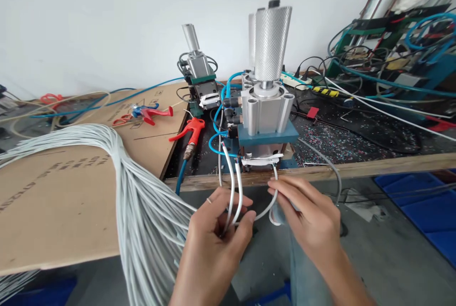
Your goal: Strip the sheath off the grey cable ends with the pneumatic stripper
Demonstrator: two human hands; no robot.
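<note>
In front of the bench edge, my left hand (219, 239) is closed around white cables (238, 192); two of their ends stick up with coloured wire tips showing. My right hand (306, 215) pinches another white cable (275, 180) just below its end. That end reaches the front of a pneumatic press (267, 111), under its blue plate and white-wrapped lower jaw; whether it sits inside the jaw I cannot tell. The same cable loops down between both hands. A thick bundle of pale cables (142, 192) hangs over the bench edge to the left.
A red air blow gun (192, 130) on a blue hose lies left of the press. Behind stands a smaller press (201, 68). Red-and-blue pliers-like tools (149, 113) rest on cardboard (71, 201). Coloured scraps, a power strip (295, 80) and tangled hoses lie to the right.
</note>
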